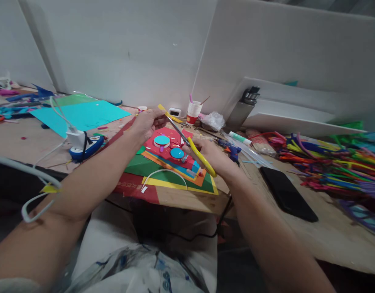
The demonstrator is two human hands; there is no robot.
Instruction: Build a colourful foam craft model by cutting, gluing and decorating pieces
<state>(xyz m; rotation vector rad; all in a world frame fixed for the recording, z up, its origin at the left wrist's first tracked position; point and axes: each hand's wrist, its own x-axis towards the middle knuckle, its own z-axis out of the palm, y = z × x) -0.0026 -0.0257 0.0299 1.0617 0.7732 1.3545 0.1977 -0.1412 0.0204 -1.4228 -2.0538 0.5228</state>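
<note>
My right hand point(207, 152) is closed round the yellow-handled scissors point(201, 156), whose blades point up and left toward my left hand. My left hand point(150, 123) pinches a thin yellow strip point(163, 109) that sticks out past the fingertips, close to the blade tips. Below both hands lies a stack of coloured sheets, with red paper point(150, 148) on top and a green sheet point(135, 166) under it. Two round pieces with blue tops, one point(161, 141) at the left and one point(177, 153) at the right, rest on the red paper among small scraps.
A power strip point(87, 149) with a white plug and cable stands left. Behind are stacked paper cups point(194, 112) and a dark bottle point(242, 108). A black phone point(288, 193) and colourful pipe cleaners point(330, 162) lie right; a light-blue sheet point(83, 118) lies left.
</note>
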